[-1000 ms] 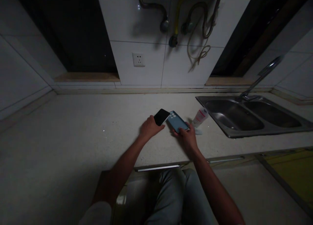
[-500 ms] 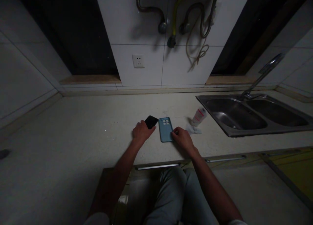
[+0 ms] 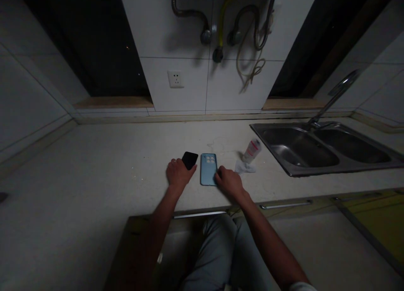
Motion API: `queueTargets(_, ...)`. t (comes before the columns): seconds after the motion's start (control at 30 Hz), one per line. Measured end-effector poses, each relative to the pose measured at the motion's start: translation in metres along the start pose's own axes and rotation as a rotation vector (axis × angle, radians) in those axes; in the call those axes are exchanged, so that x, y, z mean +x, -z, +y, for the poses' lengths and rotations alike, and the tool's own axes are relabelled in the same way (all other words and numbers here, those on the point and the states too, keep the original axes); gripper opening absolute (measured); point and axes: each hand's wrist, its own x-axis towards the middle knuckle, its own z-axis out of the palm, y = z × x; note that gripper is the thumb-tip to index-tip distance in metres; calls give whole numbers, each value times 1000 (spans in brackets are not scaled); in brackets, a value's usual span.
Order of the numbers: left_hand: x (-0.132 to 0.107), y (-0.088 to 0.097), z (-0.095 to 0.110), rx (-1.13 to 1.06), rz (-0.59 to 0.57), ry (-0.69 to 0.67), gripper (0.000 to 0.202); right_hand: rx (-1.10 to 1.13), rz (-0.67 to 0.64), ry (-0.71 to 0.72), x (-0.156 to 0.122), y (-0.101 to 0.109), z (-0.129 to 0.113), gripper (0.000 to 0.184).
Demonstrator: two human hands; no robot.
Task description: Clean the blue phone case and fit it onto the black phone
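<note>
Pale stone countertop [image 3: 94,156] runs under our arms, its front edge just beyond our wrists, with long open room to our left. Our left hand [image 3: 179,174] lies over the near corner of a black phone [image 3: 190,160], partly hiding it. Our right hand [image 3: 229,182] touches the right edge of a blue-cased phone [image 3: 208,169], lying back up between our hands. We cannot tell whether either hand grips. Just right sit a crumpled tissue [image 3: 245,167] and a white bottle [image 3: 251,151], its label unreadable, then a steel double sink [image 3: 293,150] with its faucet [image 3: 334,97]. A wall socket [image 3: 175,79] and hoses [image 3: 249,34] hang beyond.
</note>
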Motion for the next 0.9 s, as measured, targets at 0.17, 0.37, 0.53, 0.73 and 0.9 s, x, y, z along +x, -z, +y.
queueTargets(0.17, -5, 4, 3, 9, -21, 65, 71, 56, 12, 79, -3, -3, 8, 27)
queueTargets(0.37, -7, 20, 3, -15, -77, 71, 72, 246, 215, 79, -4, 2, 48, 36)
queueTargets(0.53, -4, 38, 16, -91, 29, -91, 61, 73, 176, -88, -2, 14, 91, 34)
queueTargets(0.73, -7, 37, 60, -606, -40, -495, 41, 286, 250, 33, 6, 13, 97, 26)
queueTargets(0.9, -2, 14, 89, -1100, -333, -404, 40, 963, 342, 133, 16, 19, 79, 43)
